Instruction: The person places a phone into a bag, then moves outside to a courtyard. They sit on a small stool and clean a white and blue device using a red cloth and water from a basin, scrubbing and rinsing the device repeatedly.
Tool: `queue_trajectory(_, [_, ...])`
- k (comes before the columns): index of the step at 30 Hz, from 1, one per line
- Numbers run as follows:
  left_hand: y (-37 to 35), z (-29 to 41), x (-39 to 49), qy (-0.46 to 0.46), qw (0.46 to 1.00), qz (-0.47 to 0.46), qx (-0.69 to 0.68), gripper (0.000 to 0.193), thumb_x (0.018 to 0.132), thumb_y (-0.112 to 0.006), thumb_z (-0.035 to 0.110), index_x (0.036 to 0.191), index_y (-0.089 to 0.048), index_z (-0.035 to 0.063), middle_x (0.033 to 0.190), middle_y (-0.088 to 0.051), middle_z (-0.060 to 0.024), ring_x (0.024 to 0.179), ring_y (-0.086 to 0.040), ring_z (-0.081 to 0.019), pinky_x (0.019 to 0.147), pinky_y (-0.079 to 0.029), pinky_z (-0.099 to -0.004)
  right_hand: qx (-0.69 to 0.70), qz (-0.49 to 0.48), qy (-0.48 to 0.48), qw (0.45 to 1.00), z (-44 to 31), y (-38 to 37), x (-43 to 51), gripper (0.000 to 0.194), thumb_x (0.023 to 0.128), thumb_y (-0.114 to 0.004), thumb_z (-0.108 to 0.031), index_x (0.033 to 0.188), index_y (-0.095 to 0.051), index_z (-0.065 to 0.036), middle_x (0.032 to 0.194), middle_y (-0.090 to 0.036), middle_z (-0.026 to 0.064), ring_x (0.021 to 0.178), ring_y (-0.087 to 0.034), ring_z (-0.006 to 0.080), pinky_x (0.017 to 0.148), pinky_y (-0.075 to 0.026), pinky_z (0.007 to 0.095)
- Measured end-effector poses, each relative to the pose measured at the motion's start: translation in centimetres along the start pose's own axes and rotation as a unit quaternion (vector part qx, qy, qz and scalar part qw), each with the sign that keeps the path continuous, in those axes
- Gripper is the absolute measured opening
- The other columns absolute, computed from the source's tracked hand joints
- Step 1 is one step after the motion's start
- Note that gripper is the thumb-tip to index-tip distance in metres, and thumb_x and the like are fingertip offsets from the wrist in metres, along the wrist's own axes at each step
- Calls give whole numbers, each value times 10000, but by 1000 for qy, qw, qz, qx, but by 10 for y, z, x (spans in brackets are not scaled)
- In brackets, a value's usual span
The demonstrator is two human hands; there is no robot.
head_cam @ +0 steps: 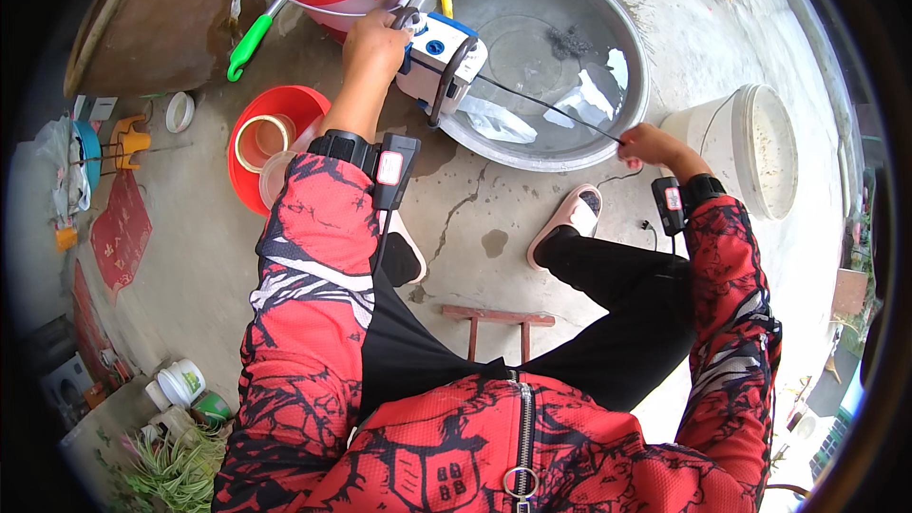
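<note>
My left hand (375, 46) is closed around the dark handle of a white and blue corded machine (438, 60), which hangs over the left rim of a large metal basin (552, 160). A black cord (548, 107) stretches from the machine across the basin to my right hand (645, 146), whose fingers grip it near the basin's lower right rim. Water, a dark clump (570, 41) and pale sheet-like patches show in the basin. What the patches are, I cannot tell.
A red bucket (342, 3) with a green-handled tool (249, 46) stands beyond my left hand. Below it is a red tub (249, 185) with containers. A lidded white bucket (719, 135) stands at the right. A low wooden stool (499, 316) is between my legs.
</note>
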State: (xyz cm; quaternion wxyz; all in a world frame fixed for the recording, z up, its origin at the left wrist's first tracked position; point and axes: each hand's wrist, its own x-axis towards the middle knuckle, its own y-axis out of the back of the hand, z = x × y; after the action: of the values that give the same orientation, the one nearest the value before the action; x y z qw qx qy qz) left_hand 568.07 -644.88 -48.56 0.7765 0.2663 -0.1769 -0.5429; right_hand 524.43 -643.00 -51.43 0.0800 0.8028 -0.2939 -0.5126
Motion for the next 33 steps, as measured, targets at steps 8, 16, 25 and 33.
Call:
queue_trajectory(8, [-5,11,-4,31,999,-12,-12,90,819,-679,74,852,-641,0,754,-637,-44,690,-548,-123,661,-428,-283,-46,-37,-183,981,121,11,-66,133,705,-697,-62,830,-688,-16,699,-682,81,622,-653,178,632,-516,347])
queue_trajectory(16, [-17,25,-11,62,981,-53,-176,98,800,-694,35,832,-618,-18,756,-626,-64,669,-556,-141,634,-448,-300,-44,58,-144,987,181,-13,-102,391,678,-791,-79,1047,-673,-25,888,-703,112,857,-655,207,781,-512,331])
queue_trajectory(25, [-19,27,-20,99,955,-122,-251,62,779,-676,5,793,-616,-3,713,-609,-52,626,-536,-131,603,-420,-282,-7,189,121,974,1,9,-79,335,772,-703,-152,1055,-636,14,941,-682,184,879,-660,300,779,-511,368])
queue_trajectory(33, [8,26,-41,110,932,-183,-292,49,780,-635,-9,813,-606,13,718,-600,-46,651,-546,-123,641,-421,-245,29,140,122,982,-109,-51,-50,368,796,-692,-250,1082,-648,-22,1006,-683,167,952,-646,312,848,-494,373])
